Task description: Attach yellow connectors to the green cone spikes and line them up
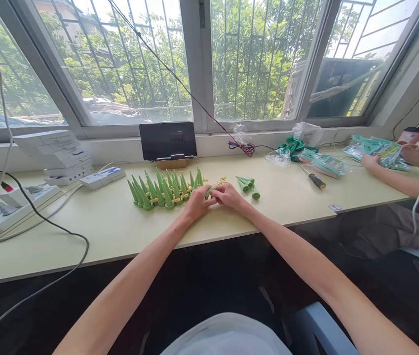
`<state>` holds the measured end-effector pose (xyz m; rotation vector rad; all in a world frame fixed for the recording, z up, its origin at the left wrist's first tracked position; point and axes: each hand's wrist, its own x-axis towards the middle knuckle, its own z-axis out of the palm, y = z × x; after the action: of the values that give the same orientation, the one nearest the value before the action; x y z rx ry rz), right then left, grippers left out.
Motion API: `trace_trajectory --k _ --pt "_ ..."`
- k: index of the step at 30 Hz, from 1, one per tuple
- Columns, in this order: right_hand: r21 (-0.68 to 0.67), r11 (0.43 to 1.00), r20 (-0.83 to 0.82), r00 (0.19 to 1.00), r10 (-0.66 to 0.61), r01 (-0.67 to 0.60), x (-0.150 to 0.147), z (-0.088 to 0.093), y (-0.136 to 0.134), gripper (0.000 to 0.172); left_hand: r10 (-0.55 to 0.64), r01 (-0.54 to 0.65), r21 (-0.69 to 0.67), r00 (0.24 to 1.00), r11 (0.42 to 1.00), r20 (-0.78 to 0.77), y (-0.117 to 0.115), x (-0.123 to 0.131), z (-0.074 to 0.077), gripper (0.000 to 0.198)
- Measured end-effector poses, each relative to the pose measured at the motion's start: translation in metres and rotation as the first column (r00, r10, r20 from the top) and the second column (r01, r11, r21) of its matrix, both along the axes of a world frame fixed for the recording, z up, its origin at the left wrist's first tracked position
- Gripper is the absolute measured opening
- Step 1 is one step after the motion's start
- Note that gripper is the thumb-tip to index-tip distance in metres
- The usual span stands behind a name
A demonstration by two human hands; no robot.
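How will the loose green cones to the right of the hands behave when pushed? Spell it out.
The loose green cones lie on their sides, so they would probably roll, likely curving because they taper. The nearest one's wide end looks hollow, suggesting they're light for their size. Their straight, even outlines hint at stiff rather than floppy.

Pale grey top [227,337], rounded in front — slender forearms [153,264], left hand [196,203], right hand [229,196] all bare.

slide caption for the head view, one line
Left hand and right hand meet at a green piece beside upright green cones.
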<state>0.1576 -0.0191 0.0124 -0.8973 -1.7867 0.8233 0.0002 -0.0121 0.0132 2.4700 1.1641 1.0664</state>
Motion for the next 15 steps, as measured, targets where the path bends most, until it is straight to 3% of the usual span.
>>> trace_trajectory --k 3,5,12,15 --pt "-0.138 0.988 -0.1 0.993 0.061 -0.075 0.0 0.0001 0.0011 0.029 0.007 -0.007 0.008 1.0 1.0 0.009 0.0007 0.0005 -0.0002 0.022" --pt "-0.155 0.984 -0.112 0.991 0.072 -0.089 0.0001 -0.0001 0.0013 0.029 0.009 -0.009 0.005 1.0 1.0 0.01 0.001 0.0005 -0.0004 0.021" --pt "0.081 0.997 0.041 0.999 0.005 -0.008 0.0014 0.0006 -0.0017 0.033 -0.003 0.003 0.006 1.0 1.0 -0.008 0.0019 -0.001 -0.0026 0.019" --pt "0.042 0.999 0.018 1.0 0.024 -0.025 0.0017 -0.0003 -0.0002 0.032 -0.011 0.011 0.002 1.0 1.0 0.006 0.0022 -0.0013 -0.0031 0.021"
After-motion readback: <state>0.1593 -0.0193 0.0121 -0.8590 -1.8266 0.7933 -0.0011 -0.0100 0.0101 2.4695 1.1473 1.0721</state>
